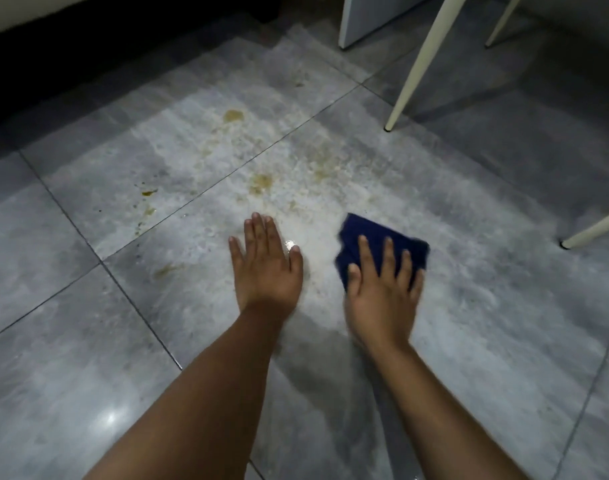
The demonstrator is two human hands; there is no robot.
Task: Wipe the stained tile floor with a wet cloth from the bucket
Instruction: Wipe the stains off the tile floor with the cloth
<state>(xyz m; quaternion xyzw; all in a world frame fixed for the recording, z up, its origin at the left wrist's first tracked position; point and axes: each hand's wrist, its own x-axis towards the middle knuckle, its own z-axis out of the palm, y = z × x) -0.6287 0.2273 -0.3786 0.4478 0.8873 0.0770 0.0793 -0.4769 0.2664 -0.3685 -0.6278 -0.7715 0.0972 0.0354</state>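
A dark blue cloth lies flat on the grey tile floor, right of centre. My right hand presses down on its near part with fingers spread, and looks blurred. My left hand rests flat on the floor with palm down, a little to the left of the cloth, holding nothing. Yellow-brown stains and a larger blotch spread over the wet, whitish patch beyond both hands. More small stains sit to the left. No bucket is in view.
Cream chair legs stand at the upper right and at the right edge. A white furniture panel stands at the top. A dark wall base runs along the upper left.
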